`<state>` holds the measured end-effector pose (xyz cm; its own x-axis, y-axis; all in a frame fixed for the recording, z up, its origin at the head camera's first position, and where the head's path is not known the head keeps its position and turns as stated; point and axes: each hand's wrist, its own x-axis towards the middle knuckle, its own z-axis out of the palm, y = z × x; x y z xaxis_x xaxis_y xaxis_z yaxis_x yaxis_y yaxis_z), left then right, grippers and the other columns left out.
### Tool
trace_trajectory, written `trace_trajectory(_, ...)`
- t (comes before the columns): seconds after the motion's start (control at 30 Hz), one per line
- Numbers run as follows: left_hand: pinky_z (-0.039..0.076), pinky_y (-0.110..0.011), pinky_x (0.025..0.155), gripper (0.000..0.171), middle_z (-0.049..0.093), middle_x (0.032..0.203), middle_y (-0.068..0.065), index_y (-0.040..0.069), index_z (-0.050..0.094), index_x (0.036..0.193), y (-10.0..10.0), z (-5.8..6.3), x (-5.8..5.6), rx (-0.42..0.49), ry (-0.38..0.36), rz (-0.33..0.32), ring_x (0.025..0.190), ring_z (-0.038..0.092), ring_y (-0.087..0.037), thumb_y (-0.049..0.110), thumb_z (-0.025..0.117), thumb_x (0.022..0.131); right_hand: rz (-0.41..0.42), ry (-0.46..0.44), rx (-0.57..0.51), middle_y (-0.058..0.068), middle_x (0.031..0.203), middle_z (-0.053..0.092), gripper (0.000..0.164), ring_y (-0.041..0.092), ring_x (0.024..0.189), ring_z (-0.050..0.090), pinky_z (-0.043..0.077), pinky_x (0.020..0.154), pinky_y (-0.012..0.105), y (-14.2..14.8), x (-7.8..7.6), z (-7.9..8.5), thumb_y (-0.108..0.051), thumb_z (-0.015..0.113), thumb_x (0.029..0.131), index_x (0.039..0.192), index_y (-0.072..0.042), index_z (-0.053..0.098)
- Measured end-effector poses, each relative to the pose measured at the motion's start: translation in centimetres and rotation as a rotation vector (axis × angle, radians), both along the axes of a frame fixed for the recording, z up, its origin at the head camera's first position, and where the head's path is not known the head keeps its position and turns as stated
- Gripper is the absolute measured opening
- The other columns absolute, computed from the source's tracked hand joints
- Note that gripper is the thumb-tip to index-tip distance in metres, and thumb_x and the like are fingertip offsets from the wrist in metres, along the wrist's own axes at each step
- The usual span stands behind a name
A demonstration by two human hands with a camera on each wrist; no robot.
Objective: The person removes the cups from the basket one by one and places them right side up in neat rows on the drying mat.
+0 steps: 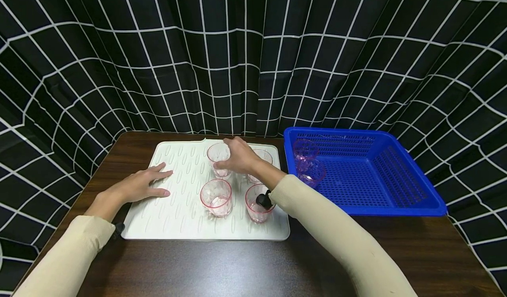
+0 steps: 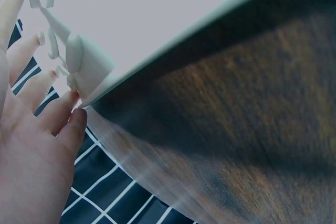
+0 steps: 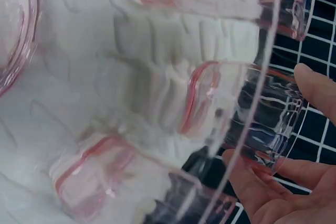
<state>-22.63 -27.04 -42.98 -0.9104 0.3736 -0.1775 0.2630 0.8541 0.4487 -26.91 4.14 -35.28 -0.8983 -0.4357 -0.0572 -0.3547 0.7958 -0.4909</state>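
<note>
My right hand [image 1: 239, 156] pinches the rim of a clear, pink-tinted glass [image 1: 216, 154] standing at the back of a white ribbed drying mat [image 1: 170, 218]. In the right wrist view, thumb and fingers of this hand [image 3: 283, 192] sit on opposite sides of that glass [image 3: 257, 114]. Three similar glasses stand on the mat: front-left [image 1: 216, 199], front-right [image 1: 255, 207] under my right wrist, and back-right [image 1: 264, 155], partly behind the forearm. On the mat's left side rests my left hand [image 1: 138, 186], fingers spread and holding nothing.
A blue plastic basket [image 1: 356, 196] lies right of the mat, with two pink-tinted glasses [image 1: 311, 174] at its left end. Both mat and basket are on a dark wooden table [image 1: 206, 266]. A black curtain [image 1: 229, 59] with white grid lines hangs behind and at the sides.
</note>
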Motion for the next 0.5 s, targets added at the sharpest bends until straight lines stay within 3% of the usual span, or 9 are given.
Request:
trace_trajectory(0.17,0.025,-0.072,0.107,0.080,0.026,0.159,-0.025,0.008,0.051,0.145,0.01,-0.06,-0.05,-0.002,-0.003,-0.001,0.143,0.022,-0.053,0.053,0.074,0.083,0.002,-0.021,0.027,0.018,0.145,0.047,0.085,0.027,0.137,0.041,0.036,0.113,0.036,-0.53,0.11,-0.48,-0.038,0.081,0.084,0.149,0.001,0.041)
trace_trajectory(0.4,0.024,-0.072,0.106,0.080,0.025,0.159,-0.025,0.008,0.051,0.146,-0.01,0.00,-0.09,-0.005,-0.001,-0.001,0.143,0.022,-0.054,0.052,0.074,0.084,-0.014,-0.052,0.019,0.021,0.154,0.039,0.083,0.032,0.150,0.019,0.025,0.119,0.039,-0.98,0.18,-0.84,-0.035,0.080,0.085,0.150,0.000,0.041)
trace_trajectory(0.5,0.024,-0.073,0.106,0.080,0.025,0.159,-0.025,0.008,0.051,0.146,-0.02,-0.04,-0.11,-0.004,0.000,-0.001,0.143,0.022,-0.054,0.052,0.074,0.084,-0.012,-0.051,0.033,0.021,0.154,0.039,0.083,0.033,0.150,0.020,0.024,0.119,0.039,-1.03,0.15,-0.82,-0.035,0.080,0.085,0.150,0.000,0.041)
